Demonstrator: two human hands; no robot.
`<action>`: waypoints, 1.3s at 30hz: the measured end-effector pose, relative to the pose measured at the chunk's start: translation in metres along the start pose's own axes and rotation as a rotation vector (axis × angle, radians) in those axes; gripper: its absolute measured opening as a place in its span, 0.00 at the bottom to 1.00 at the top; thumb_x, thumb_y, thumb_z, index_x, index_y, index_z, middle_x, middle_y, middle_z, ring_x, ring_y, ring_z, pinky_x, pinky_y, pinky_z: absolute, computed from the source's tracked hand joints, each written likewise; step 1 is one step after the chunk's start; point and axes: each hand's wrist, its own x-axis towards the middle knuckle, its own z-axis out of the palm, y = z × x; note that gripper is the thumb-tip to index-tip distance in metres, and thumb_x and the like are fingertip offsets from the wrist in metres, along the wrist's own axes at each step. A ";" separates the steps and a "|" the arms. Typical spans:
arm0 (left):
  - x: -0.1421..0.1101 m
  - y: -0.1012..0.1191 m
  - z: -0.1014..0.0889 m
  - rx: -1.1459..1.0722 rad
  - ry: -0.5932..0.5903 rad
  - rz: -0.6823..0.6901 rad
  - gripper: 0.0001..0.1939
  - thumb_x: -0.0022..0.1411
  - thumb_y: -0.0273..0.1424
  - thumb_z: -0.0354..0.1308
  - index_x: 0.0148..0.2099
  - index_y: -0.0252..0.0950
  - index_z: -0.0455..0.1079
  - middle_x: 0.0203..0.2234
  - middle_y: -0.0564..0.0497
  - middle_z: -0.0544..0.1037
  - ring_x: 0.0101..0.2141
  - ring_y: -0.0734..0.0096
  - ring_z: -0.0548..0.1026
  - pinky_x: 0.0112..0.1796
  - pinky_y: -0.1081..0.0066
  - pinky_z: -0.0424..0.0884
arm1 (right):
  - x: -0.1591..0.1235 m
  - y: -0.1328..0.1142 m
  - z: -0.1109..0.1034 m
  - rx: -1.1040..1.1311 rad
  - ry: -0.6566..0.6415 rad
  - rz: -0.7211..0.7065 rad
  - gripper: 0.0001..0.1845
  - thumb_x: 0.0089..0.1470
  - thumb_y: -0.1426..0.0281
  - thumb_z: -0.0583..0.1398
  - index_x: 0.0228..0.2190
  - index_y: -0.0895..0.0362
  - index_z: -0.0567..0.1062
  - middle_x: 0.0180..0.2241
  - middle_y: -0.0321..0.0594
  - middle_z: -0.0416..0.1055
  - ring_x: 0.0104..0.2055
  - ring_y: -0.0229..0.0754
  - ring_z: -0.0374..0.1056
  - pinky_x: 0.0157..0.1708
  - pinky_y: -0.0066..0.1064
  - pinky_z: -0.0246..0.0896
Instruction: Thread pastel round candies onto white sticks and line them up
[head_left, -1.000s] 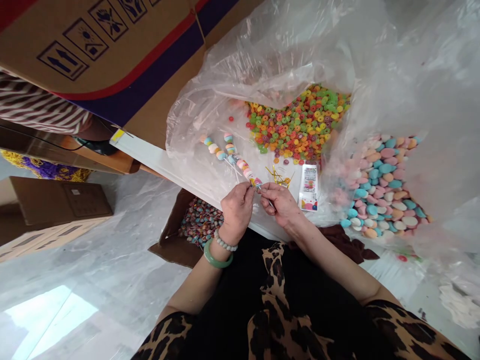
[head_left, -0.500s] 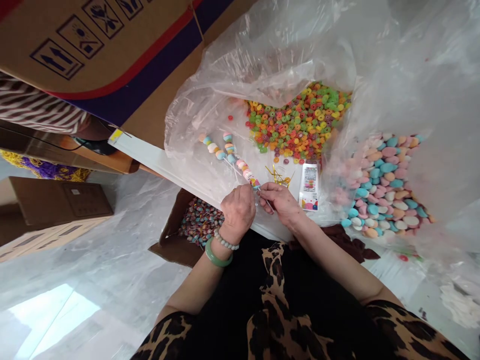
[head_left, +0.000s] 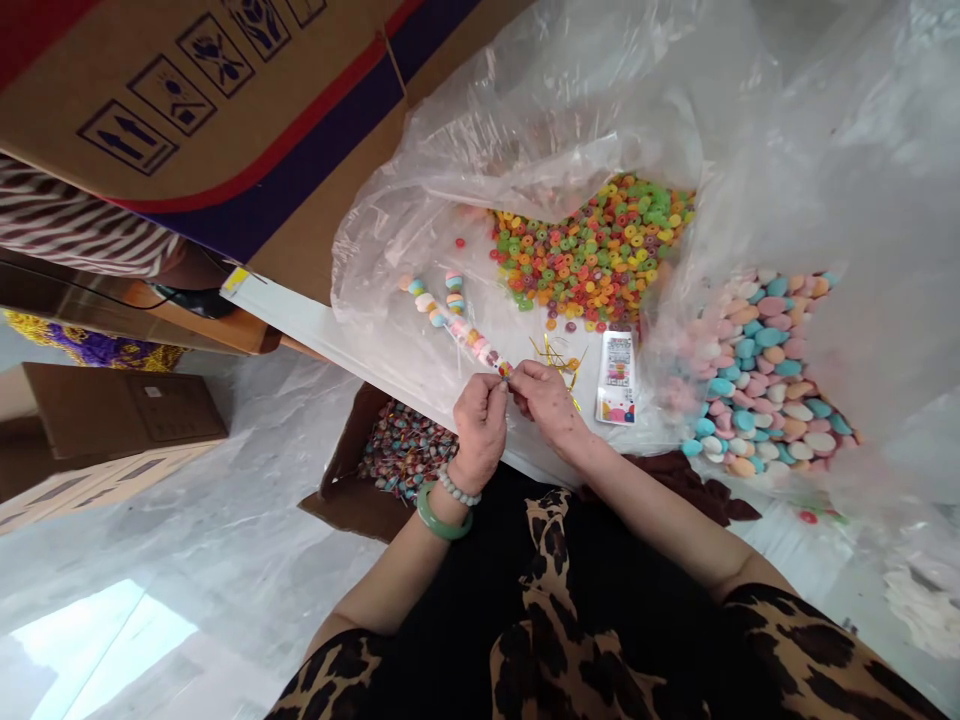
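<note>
My left hand (head_left: 481, 418), wearing a bead bracelet and a green bangle, is closed in a pinch at the near end of a candy skewer (head_left: 477, 345) in a clear, printed wrapper. Right against it, my right hand (head_left: 547, 402) pinches the same wrapper end; the fingers hide what lies between them. The skewer points away from me to the left. Just beyond it lie two unwrapped candy skewers (head_left: 417, 288) (head_left: 454, 292). Gold twist ties (head_left: 556, 354) are scattered beside my right hand, and a flat printed wrapper (head_left: 617, 376) lies farther right.
Ring gummies (head_left: 592, 265) heap on plastic sheeting at the back, pastel candies (head_left: 772, 370) to the right. A carton of finished candies (head_left: 405, 452) stands below the table's left edge (head_left: 330, 350). A large cardboard box (head_left: 300, 120) blocks the back left; a striped sleeve (head_left: 75, 220) shows behind it.
My right hand has closed in on my left at the wrapper end, and the stick seen in its fingers is now hidden. The wrapped skewer has shifted slightly left.
</note>
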 end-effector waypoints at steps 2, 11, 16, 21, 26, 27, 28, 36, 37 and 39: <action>0.002 0.001 -0.001 -0.109 0.037 -0.063 0.08 0.62 0.35 0.55 0.32 0.39 0.68 0.23 0.54 0.68 0.27 0.72 0.66 0.34 0.72 0.63 | -0.007 -0.005 0.000 0.127 -0.083 0.062 0.11 0.47 0.62 0.60 0.20 0.55 0.68 0.14 0.28 0.58 0.16 0.32 0.49 0.17 0.27 0.41; -0.014 0.007 0.002 -0.033 0.055 0.028 0.04 0.58 0.29 0.58 0.30 0.39 0.70 0.25 0.52 0.70 0.29 0.70 0.66 0.37 0.70 0.62 | -0.018 -0.020 0.004 -0.288 0.079 -0.359 0.09 0.52 0.66 0.58 0.22 0.54 0.70 0.21 0.34 0.65 0.25 0.37 0.60 0.28 0.30 0.53; -0.012 0.024 -0.002 -0.359 -0.054 -0.141 0.11 0.60 0.41 0.59 0.35 0.38 0.72 0.26 0.53 0.71 0.27 0.74 0.67 0.31 0.73 0.63 | -0.029 -0.024 -0.002 -0.695 0.201 -0.657 0.13 0.61 0.66 0.52 0.29 0.54 0.72 0.28 0.41 0.72 0.32 0.42 0.66 0.35 0.32 0.56; -0.002 0.041 -0.008 -0.658 -0.160 -0.382 0.18 0.53 0.45 0.64 0.35 0.34 0.72 0.28 0.52 0.74 0.27 0.77 0.69 0.29 0.75 0.63 | -0.047 -0.019 -0.009 -0.825 0.136 -0.784 0.14 0.63 0.67 0.49 0.34 0.54 0.74 0.31 0.44 0.74 0.35 0.44 0.68 0.36 0.33 0.57; 0.002 0.054 -0.006 -0.555 0.006 -0.294 0.17 0.46 0.40 0.70 0.26 0.32 0.70 0.18 0.56 0.69 0.21 0.82 0.63 0.26 0.76 0.58 | -0.058 -0.020 -0.012 -0.698 0.104 -0.754 0.11 0.61 0.70 0.50 0.31 0.53 0.71 0.29 0.40 0.72 0.32 0.42 0.68 0.34 0.31 0.57; 0.000 0.056 -0.003 -0.521 0.007 -0.279 0.18 0.46 0.40 0.70 0.23 0.32 0.68 0.16 0.57 0.67 0.20 0.82 0.62 0.25 0.76 0.57 | -0.058 -0.021 -0.013 -0.695 0.129 -0.757 0.11 0.61 0.70 0.50 0.30 0.53 0.71 0.28 0.40 0.72 0.31 0.42 0.67 0.33 0.31 0.57; -0.002 0.057 0.001 -0.502 0.001 -0.275 0.20 0.45 0.40 0.70 0.21 0.32 0.66 0.14 0.57 0.66 0.19 0.82 0.60 0.25 0.76 0.56 | -0.057 -0.022 -0.013 -0.708 0.158 -0.769 0.12 0.61 0.70 0.50 0.29 0.53 0.70 0.27 0.39 0.71 0.31 0.42 0.66 0.33 0.31 0.56; -0.012 0.061 0.014 -0.707 -0.253 -0.459 0.20 0.43 0.39 0.72 0.32 0.33 0.70 0.24 0.54 0.73 0.26 0.78 0.69 0.30 0.75 0.64 | -0.048 -0.009 -0.026 -0.735 0.244 -0.838 0.14 0.62 0.70 0.47 0.32 0.55 0.72 0.29 0.43 0.72 0.33 0.44 0.67 0.34 0.33 0.58; -0.010 0.063 0.013 -0.758 -0.286 -0.480 0.19 0.43 0.38 0.72 0.34 0.33 0.71 0.28 0.53 0.74 0.29 0.76 0.72 0.33 0.73 0.67 | -0.048 -0.006 -0.028 -0.725 0.246 -0.848 0.14 0.62 0.71 0.47 0.34 0.55 0.72 0.30 0.44 0.73 0.34 0.44 0.68 0.34 0.33 0.59; -0.006 0.066 0.011 -0.847 -0.314 -0.515 0.18 0.46 0.39 0.71 0.33 0.34 0.71 0.33 0.50 0.76 0.35 0.72 0.73 0.38 0.70 0.69 | -0.049 -0.002 -0.029 -0.692 0.239 -0.858 0.14 0.61 0.71 0.48 0.35 0.55 0.72 0.32 0.45 0.74 0.36 0.45 0.69 0.36 0.34 0.60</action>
